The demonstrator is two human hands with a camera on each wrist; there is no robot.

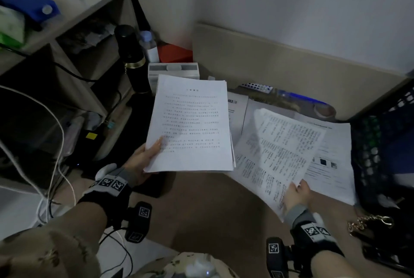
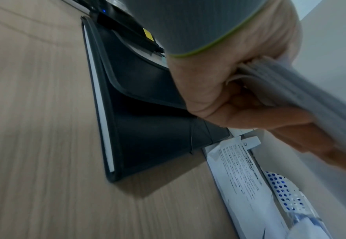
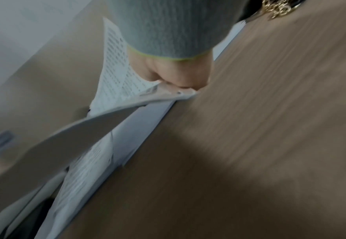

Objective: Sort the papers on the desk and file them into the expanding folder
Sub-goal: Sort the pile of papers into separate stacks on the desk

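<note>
- Two hands, both loaded: left hand [image 1: 143, 161] grips a stack of printed sheets [image 1: 190, 125] by its lower-left corner, thumb on top and fingers under; the left wrist view shows the stack's edge clamped in the curled fingers [image 2: 249, 116].
- Right hand [image 1: 298, 194] pinches the near corner of a loose printed sheet [image 1: 284, 150], lifted and curling above the papers on the desk [image 1: 333, 143].
- Stack is held clear of the desk [image 1: 201, 206], tilted toward the head camera, long axis running away from the person, top edge pointing at the wall.
- Loose sheet's long axis runs diagonally, far end up-left toward the stack, near end at the right hand.
- Key relation: the sheet lies just right of the stack, edges near but apart; judged next move is to carry it left onto the stack.
- Black expanding folder [image 2: 147, 113] lies flat and closed on the desk under and behind the left hand, mostly hidden in the head view. Long axis runs away from the person. Left hand is much the nearer.
- More papers remain along the back of the desk; filing not yet begun, by my read.
</note>
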